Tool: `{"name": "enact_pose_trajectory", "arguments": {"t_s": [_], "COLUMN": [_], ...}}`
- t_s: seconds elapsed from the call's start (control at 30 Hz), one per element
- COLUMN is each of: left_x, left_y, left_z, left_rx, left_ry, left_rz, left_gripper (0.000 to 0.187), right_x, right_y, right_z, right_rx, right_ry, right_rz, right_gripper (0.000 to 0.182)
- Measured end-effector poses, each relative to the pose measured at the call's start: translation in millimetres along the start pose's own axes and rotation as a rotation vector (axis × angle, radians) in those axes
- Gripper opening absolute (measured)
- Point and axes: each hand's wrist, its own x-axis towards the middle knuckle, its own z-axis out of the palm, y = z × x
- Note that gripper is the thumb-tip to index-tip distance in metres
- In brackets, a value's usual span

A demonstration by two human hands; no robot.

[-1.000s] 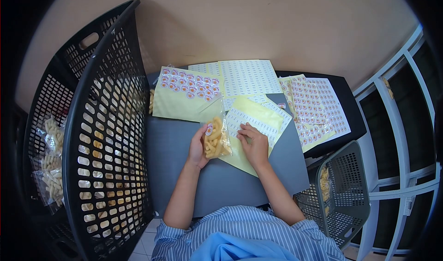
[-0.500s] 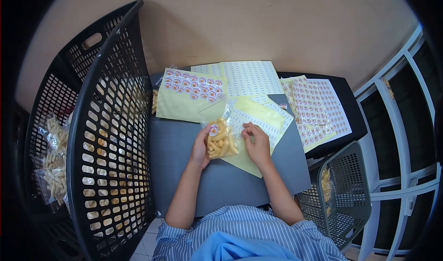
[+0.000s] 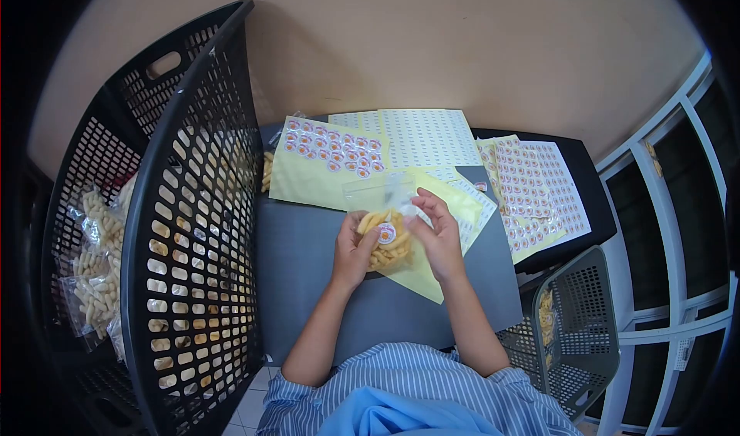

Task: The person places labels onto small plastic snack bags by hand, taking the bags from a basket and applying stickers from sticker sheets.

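Observation:
A clear plastic bag of yellow finger-shaped snacks (image 3: 395, 257) is held over the table, its unfilled top pointing away from me. My left hand (image 3: 354, 253) grips its left side, with the thumb beside a round purple-and-orange sticker (image 3: 386, 233) on the front. At the bag's right edge is my right hand (image 3: 439, 239), fingers bent and apart from the thumb, slightly blurred. Behind the bag lies a yellowish backing sheet (image 3: 308, 180) with rows of the same round stickers. Sheets of small printed labels (image 3: 424, 139) are spread beside it, partly covered by the bag and right hand.
A tall black perforated basket (image 3: 193, 205) stands at my left, with bagged pale snacks (image 3: 96, 259) beyond its near wall. More round-sticker sheets (image 3: 532, 189) lie at the right on a black surface. Below them is a grey-green basket (image 3: 582, 320) with snack bags inside. A wall rises behind the grey table (image 3: 301, 243).
My left hand has turned the bag so its sticker faces me more, with the thumb now over the front. My right hand has come closer to the bag's edge and its fingers have spread.

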Motion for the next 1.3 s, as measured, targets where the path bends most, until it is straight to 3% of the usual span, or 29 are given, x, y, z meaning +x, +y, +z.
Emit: {"name": "enact_pose_trajectory", "arguments": {"t_s": [0.03, 0.13, 0.17, 0.37, 0.43, 0.47, 0.57, 0.67, 0.97, 1.3], "left_x": [-0.8, 0.0, 0.3, 0.5, -2.4, -3.9, -5.1, -4.9, -2.8, -3.6], "left_y": [3.7, 5.3, 5.0, 9.5, 16.7, 19.0, 18.5, 11.3, 1.9, 1.0], "left_z": [1.5, -0.5, -1.6, 1.6, 5.9, 7.8, 12.5, 10.2, 1.6, -0.1], "left_rx": [0.013, -0.007, -0.039, 0.045, 0.107, 0.169, 0.214, 0.343, 0.302, 0.338], "left_ry": [-0.004, 0.001, 0.008, -0.031, -0.028, -0.029, -0.035, 0.005, -0.039, -0.06], "left_rz": [0.01, 0.011, -0.003, 0.069, 0.098, 0.122, 0.208, 0.304, 0.268, 0.264], "left_gripper": [0.023, 0.024, 0.024, 0.033, 0.037, 0.041, 0.048, 0.053, 0.056, 0.056], "right_x": [-1.2, -3.7, -2.3, 0.6, 6.2, 5.9, 9.9, 5.7, 3.0, 3.9], "right_y": [-2.0, -4.4, -2.0, 0.9, 0.3, -11.7, -15.6, -21.5, -16.3, -13.0], "right_z": [5.0, 13.1, 14.0, 16.1, 12.2, 16.5, 25.6, 40.4, 55.9, 59.4], "right_rx": [0.002, 0.092, 0.092, 0.235, -0.315, -0.163, -0.166, -0.143, -0.357, -0.331], "right_ry": [-0.005, -0.108, -0.114, -0.058, 0.089, 0.105, 0.129, 0.098, 0.104, 0.15], "right_rz": [-0.002, -0.023, -0.024, -0.064, -0.444, -0.345, -0.21, -0.128, -0.184, -0.206], "right_gripper": [0.033, 0.063, 0.063, 0.05, 0.032, 0.013, 0.007, 0.007, 0.007, 0.008]}}
